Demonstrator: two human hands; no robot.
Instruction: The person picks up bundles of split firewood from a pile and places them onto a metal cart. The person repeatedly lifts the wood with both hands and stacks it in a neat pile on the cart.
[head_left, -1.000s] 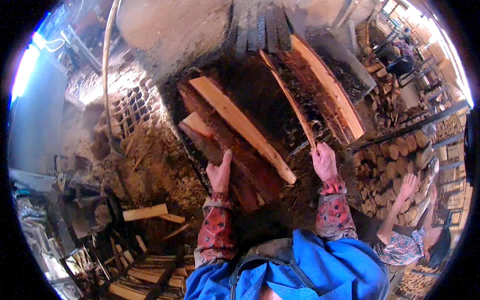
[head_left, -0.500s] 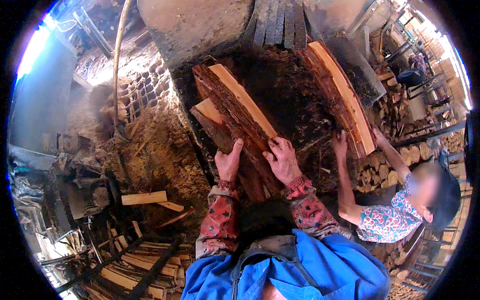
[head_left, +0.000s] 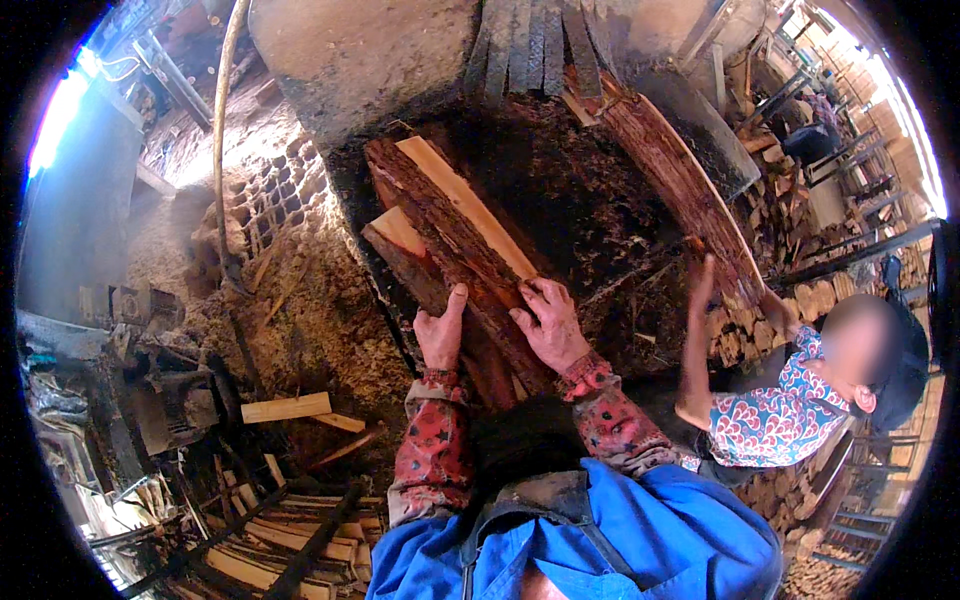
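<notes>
Two bark-edged wood slabs lie against each other in front of me. The upper slab (head_left: 470, 205) shows a pale sawn face along its right side, and the lower slab (head_left: 405, 262) sticks out on the left. My left hand (head_left: 440, 330) grips the left edge near the close end, thumb on top and fingers partly hidden. My right hand (head_left: 552, 325) is closed over the right edge of the upper slab, fingers on its sawn face. At the right, a co-worker's hands hold the near end of another slab (head_left: 685, 185), bark upward.
Dark metal strips (head_left: 530, 50) hang at the far side of the dark work surface (head_left: 560, 170). Sawdust (head_left: 320, 310) is heaped at the left, beside a wooden pole (head_left: 220, 130). Offcuts (head_left: 285, 408) and stacked strips (head_left: 245, 560) lie at lower left. The co-worker (head_left: 770, 425) stands close on the right.
The co-worker's slab has rolled over, so bark now faces up where the pale face showed. My hands keep their hold on the slabs. The whole view has shifted slightly.
</notes>
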